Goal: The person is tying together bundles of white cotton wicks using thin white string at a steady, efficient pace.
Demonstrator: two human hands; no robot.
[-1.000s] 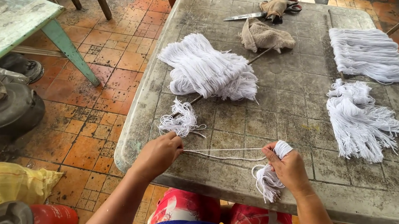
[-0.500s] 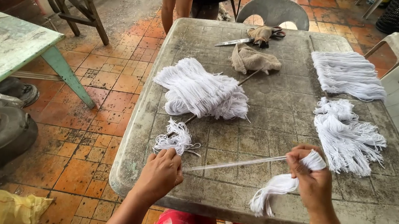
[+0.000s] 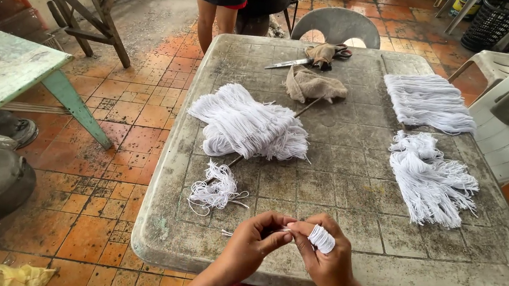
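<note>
— Since half a second ago, what differs?

— Both hands have closed together at the table's (image 3: 418,280) near edge; the stretched strand between them is gone.

— Grip status?

— I note my right hand (image 3: 325,260) clenched around a small white thread bundle (image 3: 321,238). My left hand (image 3: 250,245) pinches its loose end, fingertips touching the right's.

— Surroundings?

— Loose thread scrap (image 3: 216,190) just beyond; large thread pile (image 3: 247,123) farther back.

A backyard craft workshop: worn plastic table (image 3: 351,192) on terracotta tiles (image 3: 123,121), white string bundles (image 3: 247,123) at eleven o'clock.
</note>
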